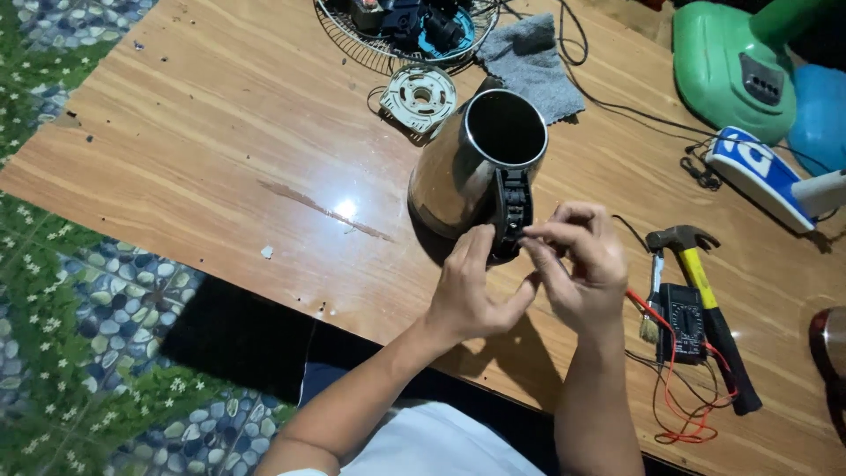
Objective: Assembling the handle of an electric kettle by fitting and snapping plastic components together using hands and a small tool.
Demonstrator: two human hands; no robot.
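Both hands meet at the black handle frame [511, 211] of a stainless steel kettle [471, 167] that stands on a wooden surface [220, 132]: the left hand [471, 291] has its fingers curled narrow, thumb and fingertips pressed against the lower part of the frame, while the right hand [577, 264] pinches with thumb and forefinger closed at the frame's outer edge, on what may be a small part or screw, too small to make out. The kettle is lidless, its dark mouth open to the camera, and the handle shows as a bare ribbed skeleton with no outer cover on it, so the work appears to be mid-way, with the kettle partly stripped and not put back together. Just behind the kettle lies a round white base plate [419, 95], apart from the body, beside a grey cloth [533, 62] and a wire fan guard [397, 31] that holds dark loose parts. Well to the right of the hands lie a hammer with a yellow and black handle [705, 300], a small brush [653, 300] and a black multimeter [683, 322] with red leads [687, 414] trailing to the surface edge. A green fan base [731, 66] and a blue and white appliance [762, 172] sit at the far right.
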